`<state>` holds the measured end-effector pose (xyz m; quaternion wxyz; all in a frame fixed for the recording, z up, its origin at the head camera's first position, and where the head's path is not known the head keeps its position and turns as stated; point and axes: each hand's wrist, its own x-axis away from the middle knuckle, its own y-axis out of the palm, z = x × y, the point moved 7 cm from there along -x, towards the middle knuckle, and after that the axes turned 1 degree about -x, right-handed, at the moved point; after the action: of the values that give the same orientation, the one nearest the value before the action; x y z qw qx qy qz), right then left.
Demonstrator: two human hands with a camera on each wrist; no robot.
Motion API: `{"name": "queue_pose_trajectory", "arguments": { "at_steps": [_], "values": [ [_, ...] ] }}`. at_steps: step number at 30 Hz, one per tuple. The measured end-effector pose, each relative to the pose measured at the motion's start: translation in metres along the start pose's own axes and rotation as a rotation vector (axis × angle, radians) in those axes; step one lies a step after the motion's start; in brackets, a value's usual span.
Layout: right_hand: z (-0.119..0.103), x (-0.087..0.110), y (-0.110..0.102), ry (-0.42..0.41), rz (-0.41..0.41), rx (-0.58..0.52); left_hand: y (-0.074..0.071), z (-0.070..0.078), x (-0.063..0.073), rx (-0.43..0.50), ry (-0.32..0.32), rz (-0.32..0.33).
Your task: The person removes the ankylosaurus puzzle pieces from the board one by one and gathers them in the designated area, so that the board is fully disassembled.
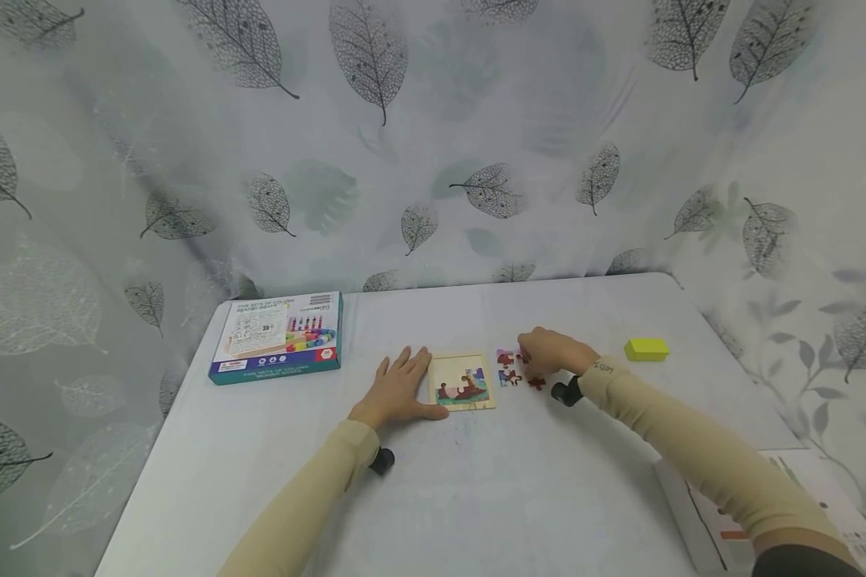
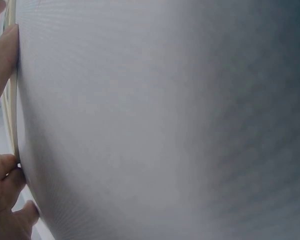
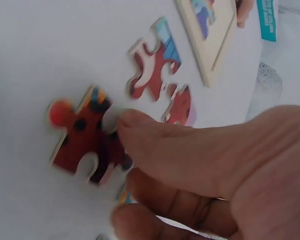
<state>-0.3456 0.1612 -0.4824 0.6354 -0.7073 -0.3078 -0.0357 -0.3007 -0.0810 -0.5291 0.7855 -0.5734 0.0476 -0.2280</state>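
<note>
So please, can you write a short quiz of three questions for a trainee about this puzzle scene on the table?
1. True or false: the left hand rests flat on the table, beside the puzzle frame.
2. Multiple choice: which thing lies on the table beyond the right hand? A) a yellow block B) a green cup C) a black pen
3. Short answer: what does the thumb of the right hand touch in the right wrist view?

Key
1. True.
2. A.
3. A red puzzle piece, lying flat on the table, apart from the frame.
</note>
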Motion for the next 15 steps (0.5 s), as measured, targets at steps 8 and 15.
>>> {"name": "queue_pose_trajectory", "arguments": {
  "at_steps": [8, 15],
  "values": [
    [-0.027, -0.01, 0.003, -0.097, 0.051, -0.075, 0.0, 0.0, 0.0, 0.001, 0.002, -0.002],
    [-0.054, -0.016, 0.006, -0.141, 0.075, -0.052, -0.001, 0.001, 0.0, -0.009, 0.004, -0.003]
  ]
}}
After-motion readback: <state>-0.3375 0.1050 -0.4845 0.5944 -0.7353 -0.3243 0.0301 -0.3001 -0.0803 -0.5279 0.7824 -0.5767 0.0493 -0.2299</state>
